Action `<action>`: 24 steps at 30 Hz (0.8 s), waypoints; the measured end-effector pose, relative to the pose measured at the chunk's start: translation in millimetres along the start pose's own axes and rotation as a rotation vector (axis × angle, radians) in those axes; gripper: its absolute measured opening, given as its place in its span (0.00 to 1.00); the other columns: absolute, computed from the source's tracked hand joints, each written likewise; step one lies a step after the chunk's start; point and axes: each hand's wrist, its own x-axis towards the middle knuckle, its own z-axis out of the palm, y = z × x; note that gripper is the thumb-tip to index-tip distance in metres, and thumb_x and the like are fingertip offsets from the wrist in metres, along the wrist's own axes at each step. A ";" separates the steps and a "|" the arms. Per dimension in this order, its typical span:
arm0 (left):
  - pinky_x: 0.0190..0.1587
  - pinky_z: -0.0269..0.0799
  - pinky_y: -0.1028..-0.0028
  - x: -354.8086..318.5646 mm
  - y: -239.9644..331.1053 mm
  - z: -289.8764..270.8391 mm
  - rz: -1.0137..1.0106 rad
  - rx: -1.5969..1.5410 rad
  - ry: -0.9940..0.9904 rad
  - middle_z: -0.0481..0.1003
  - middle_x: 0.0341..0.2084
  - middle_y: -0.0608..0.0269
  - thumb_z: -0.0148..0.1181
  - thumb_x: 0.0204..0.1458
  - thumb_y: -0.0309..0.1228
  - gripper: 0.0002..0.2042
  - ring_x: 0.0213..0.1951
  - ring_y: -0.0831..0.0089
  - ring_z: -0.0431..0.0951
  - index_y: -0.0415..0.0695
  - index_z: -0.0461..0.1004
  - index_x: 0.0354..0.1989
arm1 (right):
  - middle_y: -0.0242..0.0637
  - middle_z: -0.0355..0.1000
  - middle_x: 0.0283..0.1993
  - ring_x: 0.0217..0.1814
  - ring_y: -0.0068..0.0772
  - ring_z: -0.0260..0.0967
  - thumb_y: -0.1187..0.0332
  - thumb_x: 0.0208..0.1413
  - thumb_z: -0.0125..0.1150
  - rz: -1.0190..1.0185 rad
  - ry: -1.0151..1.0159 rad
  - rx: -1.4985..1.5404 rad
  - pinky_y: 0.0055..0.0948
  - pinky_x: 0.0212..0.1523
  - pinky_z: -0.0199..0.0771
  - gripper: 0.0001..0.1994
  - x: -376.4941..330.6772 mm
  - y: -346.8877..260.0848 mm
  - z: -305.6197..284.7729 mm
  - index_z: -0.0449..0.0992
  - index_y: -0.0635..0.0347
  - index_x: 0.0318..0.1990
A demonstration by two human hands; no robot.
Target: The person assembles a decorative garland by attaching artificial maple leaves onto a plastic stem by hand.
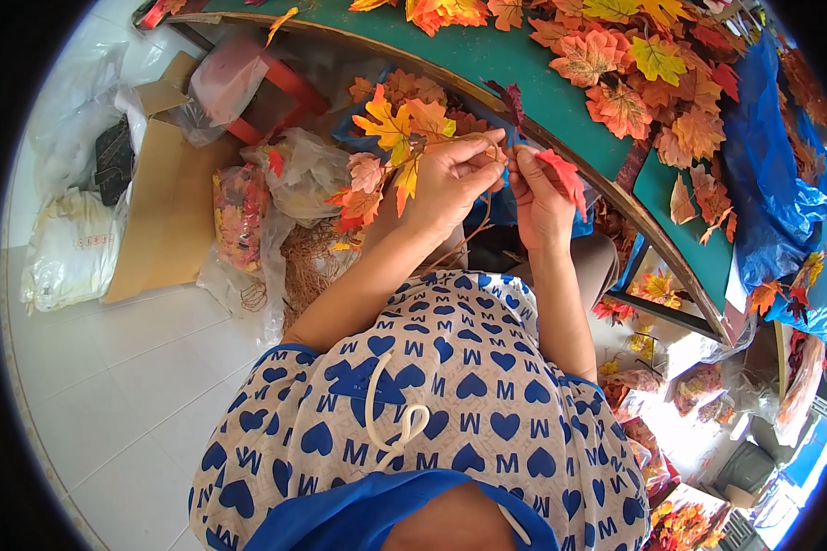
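Left hand (459,179) pinched closed on brown stem (470,237), right hand (544,204) closed on red leaf (568,180) pointing lower right, stem's long axis slanting down-left from hands toward patterned apron (473,358)

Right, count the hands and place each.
2: the left hand, just right of a yellow and orange sprig; the right hand, beside a red leaf. No others show.

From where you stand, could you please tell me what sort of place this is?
Probably an artificial-foliage workshop: autumn-coloured leaves heaped on a green-topped table, a bag of similar leaves beside a cardboard box, and a leafy stem in the person's left hand.
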 end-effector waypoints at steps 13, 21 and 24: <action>0.31 0.75 0.80 -5.2 -24.9 5.2 0.303 0.436 0.047 0.74 0.34 0.56 0.58 0.45 0.18 0.13 0.29 0.76 0.77 0.37 0.76 0.42 | 0.34 0.73 0.37 0.36 0.24 0.71 0.73 0.54 0.60 0.011 0.039 -0.080 0.21 0.39 0.71 0.09 -8.0 11.4 -19.5 0.74 0.64 0.42; 0.29 0.72 0.70 -15.0 -31.3 -0.3 0.553 1.005 -0.018 0.72 0.27 0.63 0.58 0.42 0.22 0.18 0.29 0.66 0.75 0.48 0.75 0.45 | 0.35 0.73 0.36 0.34 0.22 0.70 0.74 0.54 0.58 -0.223 0.175 -0.172 0.17 0.37 0.70 0.09 -7.3 -12.3 -41.8 0.74 0.65 0.43; 0.29 0.72 0.71 -15.9 -33.8 -0.5 0.561 1.066 -0.051 0.72 0.27 0.63 0.58 0.42 0.22 0.19 0.29 0.66 0.75 0.48 0.75 0.45 | 0.37 0.72 0.37 0.36 0.23 0.69 0.75 0.56 0.56 -0.231 0.155 -0.193 0.17 0.38 0.71 0.09 -8.7 -12.7 -44.3 0.72 0.67 0.44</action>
